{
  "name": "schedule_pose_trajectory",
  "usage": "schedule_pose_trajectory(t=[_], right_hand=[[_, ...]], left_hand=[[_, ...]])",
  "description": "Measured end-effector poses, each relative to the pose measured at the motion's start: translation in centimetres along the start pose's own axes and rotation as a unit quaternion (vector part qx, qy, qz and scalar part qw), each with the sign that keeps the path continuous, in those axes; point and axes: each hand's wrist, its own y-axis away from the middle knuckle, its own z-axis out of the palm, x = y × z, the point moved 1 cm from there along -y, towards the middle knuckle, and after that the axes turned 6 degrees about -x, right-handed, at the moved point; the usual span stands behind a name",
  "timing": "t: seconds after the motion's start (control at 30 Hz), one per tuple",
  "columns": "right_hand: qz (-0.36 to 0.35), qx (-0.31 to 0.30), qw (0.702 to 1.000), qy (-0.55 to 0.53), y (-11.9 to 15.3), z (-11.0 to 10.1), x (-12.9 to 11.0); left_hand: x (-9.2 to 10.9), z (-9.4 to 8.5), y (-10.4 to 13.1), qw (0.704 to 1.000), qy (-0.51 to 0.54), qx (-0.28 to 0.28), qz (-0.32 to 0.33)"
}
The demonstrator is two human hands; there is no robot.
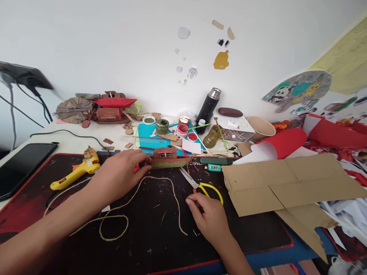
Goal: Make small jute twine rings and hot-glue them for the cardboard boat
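Observation:
My left hand [122,170] reaches over the dark mat, its thumb and forefinger closed on the left end of a small green and brown model boat [168,160]. Near the mat's middle, my right hand [208,214] is curled with its fingertips together; anything between them is too small to name. Just above it lie scissors [190,179] with yellow handles, partly behind that hand. A pale string [175,194] loops across the mat between my hands and passes under my left forearm.
A yellow glue gun [77,173] and a black phone [24,168] lie at the left. Paint jars [162,127], a black flask [208,109] and a brown model boat [110,112] stand at the back. Cardboard [258,183] and red paper [289,143] cover the right.

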Motion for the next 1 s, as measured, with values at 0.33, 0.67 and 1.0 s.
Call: schedule_pose_trajectory(t=[0.33, 0.67, 1.0], right_hand=[[-0.005, -0.004, 1.000, -0.010, 0.0, -0.1, -0.2], [-0.002, -0.010, 1.000, -0.022, 0.2, 0.1, 0.0], [0.000, -0.018, 1.000, -0.016, 0.2, 0.0, -0.1]], left_hand=[[0.5, 1.0, -1.4, 0.974, -0.184, 0.016, 0.134], [0.5, 1.3, -1.8, 0.974, -0.175, 0.019, 0.143], [3.9, 2.8, 0.8, 0.961, -0.103, 0.002, 0.255]])
